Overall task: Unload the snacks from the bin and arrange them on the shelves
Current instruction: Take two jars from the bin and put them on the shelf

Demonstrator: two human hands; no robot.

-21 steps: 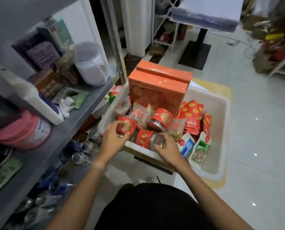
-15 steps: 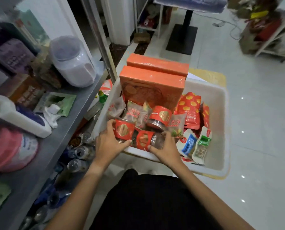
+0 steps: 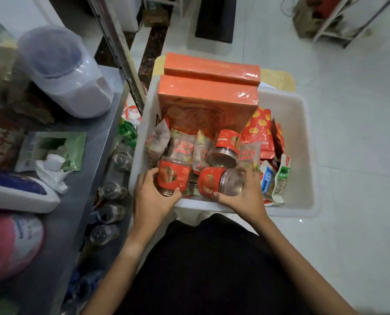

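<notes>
A white plastic bin (image 3: 300,142) stands on the floor in front of me, full of snacks. My left hand (image 3: 152,197) grips a red-labelled jar (image 3: 174,176) at the bin's near left corner. My right hand (image 3: 244,196) grips a second red-labelled jar (image 3: 219,181) that lies on its side beside the first. A third jar (image 3: 225,148) lies just behind them. Two orange boxes (image 3: 208,98) stand on edge at the back. Clear snack packets (image 3: 182,146) and red pouches (image 3: 259,130) fill the rest.
A grey metal shelf (image 3: 91,142) runs along my left. On it stand a clear lidded container (image 3: 62,71), a green packet (image 3: 60,148) and a white bottle (image 3: 19,194). Bottles (image 3: 112,212) lie on a lower level. White tiled floor (image 3: 357,155) stretches to the right.
The view has tipped down and closer over the bin. Both hands have closed more tightly round their jars at the near edge; the jars have barely shifted.
</notes>
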